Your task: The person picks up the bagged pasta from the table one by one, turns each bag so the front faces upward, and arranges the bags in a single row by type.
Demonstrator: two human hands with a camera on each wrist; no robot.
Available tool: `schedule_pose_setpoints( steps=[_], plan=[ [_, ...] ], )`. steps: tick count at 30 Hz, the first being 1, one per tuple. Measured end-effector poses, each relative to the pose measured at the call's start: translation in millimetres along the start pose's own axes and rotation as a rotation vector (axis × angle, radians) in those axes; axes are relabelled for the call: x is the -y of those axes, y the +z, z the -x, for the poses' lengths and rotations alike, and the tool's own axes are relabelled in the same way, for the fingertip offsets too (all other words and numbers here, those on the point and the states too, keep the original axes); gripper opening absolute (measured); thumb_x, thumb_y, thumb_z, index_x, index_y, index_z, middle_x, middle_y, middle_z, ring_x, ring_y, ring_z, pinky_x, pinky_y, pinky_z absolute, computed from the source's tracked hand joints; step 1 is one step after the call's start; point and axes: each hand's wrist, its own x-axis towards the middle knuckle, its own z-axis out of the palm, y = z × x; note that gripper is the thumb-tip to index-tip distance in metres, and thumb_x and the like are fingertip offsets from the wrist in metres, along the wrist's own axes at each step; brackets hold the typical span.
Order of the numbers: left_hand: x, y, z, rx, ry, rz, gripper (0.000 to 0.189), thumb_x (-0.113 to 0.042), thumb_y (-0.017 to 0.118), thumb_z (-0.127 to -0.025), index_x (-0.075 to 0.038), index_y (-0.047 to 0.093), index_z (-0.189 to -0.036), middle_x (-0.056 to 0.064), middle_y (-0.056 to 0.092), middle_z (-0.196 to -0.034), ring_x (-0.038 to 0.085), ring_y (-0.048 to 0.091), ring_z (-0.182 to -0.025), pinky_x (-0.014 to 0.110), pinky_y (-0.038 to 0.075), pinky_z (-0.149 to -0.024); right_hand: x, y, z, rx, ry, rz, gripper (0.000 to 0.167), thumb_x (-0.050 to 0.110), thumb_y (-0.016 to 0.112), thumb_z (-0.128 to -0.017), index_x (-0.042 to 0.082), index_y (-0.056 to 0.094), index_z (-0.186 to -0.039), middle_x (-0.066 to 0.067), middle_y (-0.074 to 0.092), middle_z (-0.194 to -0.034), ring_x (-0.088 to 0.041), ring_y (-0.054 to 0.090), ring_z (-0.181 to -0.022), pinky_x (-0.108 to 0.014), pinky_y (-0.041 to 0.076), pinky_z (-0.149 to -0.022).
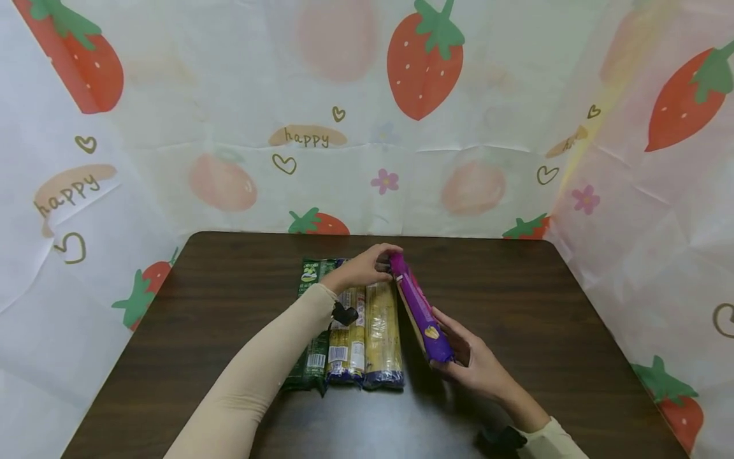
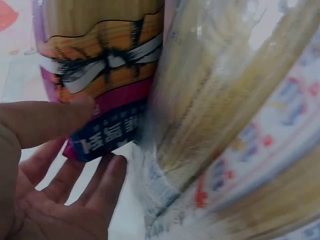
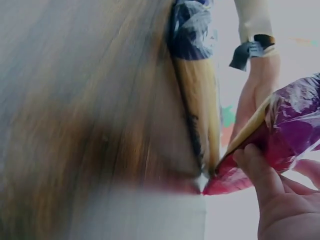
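Note:
A purple-wrapped pack of dried noodles (image 1: pixel 423 312) is tilted up on its edge, right of a row of other packs. My left hand (image 1: pixel 358 266) pinches its far end; in the left wrist view the thumb lies on the printed wrapper (image 2: pixel 115 95) with the fingers beneath. At the near end, my right hand (image 1: pixel 476 360) grips the same pack, its fingers on the purple and pink film (image 3: pixel 295 120). Beside it lies a clear-wrapped noodle pack (image 1: pixel 383 331). Further left are a yellow noodle pack (image 1: pixel 346 357) and a green pack (image 1: pixel 316 350), partly hidden by the left forearm.
The packs lie on a dark brown wooden table (image 1: pixel 246 280). Behind and at both sides hangs a white cloth (image 1: pixel 355 191) printed with strawberries, hearts and flowers. Dark straps (image 1: pixel 345 313) sit at the wrists over cream sleeves.

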Motion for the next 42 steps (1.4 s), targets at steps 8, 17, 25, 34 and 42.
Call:
schedule_pose_setpoints(
  steps=[8, 17, 25, 34, 42],
  plan=[
    [0.3, -1.9, 5.0, -0.128, -0.074, 0.124, 0.081, -0.006, 0.077, -0.101, -0.011, 0.033, -0.169, 0.020, 0.044, -0.164, 0.041, 0.052, -0.146, 0.048, 0.051, -0.114, -1, 4, -1.1, -0.057, -0.031, -0.041, 0.075, -0.011, 0.070, -0.098, -0.005, 0.036, -0.164, -0.030, 0.047, -0.155, -0.011, 0.062, -0.123, -0.028, 0.059, -0.094],
    [-0.9, 0.5, 2.6, -0.109, -0.129, 0.099, 0.074, -0.023, 0.076, -0.104, -0.004, 0.037, -0.165, 0.021, 0.053, -0.157, 0.035, 0.046, -0.151, 0.051, 0.044, -0.120, 3, 5, 2.7, -0.160, 0.010, -0.078, 0.063, -0.007, 0.066, -0.102, -0.007, 0.041, -0.161, 0.014, 0.058, -0.145, -0.009, 0.063, -0.123, -0.027, 0.058, -0.097],
    [5.2, 5.1, 3.6, -0.053, -0.185, 0.184, 0.086, -0.041, 0.063, -0.110, -0.013, 0.012, -0.173, 0.019, 0.029, -0.174, 0.035, 0.030, -0.161, 0.056, 0.036, -0.125, 8, 7, 2.6, -0.213, -0.015, -0.239, 0.059, -0.001, 0.059, -0.107, 0.000, 0.041, -0.164, 0.010, 0.062, -0.145, -0.011, 0.063, -0.125, -0.028, 0.058, -0.097],
    [9.9, 0.8, 7.6, -0.084, -0.195, 0.211, 0.088, -0.054, 0.064, -0.107, -0.021, 0.015, -0.173, 0.019, 0.027, -0.174, 0.038, 0.033, -0.158, 0.060, 0.038, -0.122, 12, 10, -0.3, -0.215, 0.005, -0.487, 0.055, 0.004, 0.054, -0.110, 0.025, 0.051, -0.161, -0.001, 0.062, -0.137, -0.015, 0.062, -0.117, -0.030, 0.059, -0.092],
    [8.2, -4.8, 10.5, -0.128, -0.162, 0.364, 0.076, -0.036, 0.065, -0.110, -0.019, 0.023, -0.171, 0.022, 0.032, -0.168, 0.041, 0.058, -0.138, 0.050, 0.058, -0.104, 17, 16, -6.5, -0.180, -0.065, -0.614, 0.051, 0.006, 0.045, -0.114, 0.025, 0.049, -0.161, 0.000, 0.060, -0.140, -0.013, 0.059, -0.120, -0.029, 0.056, -0.095]
  ],
)
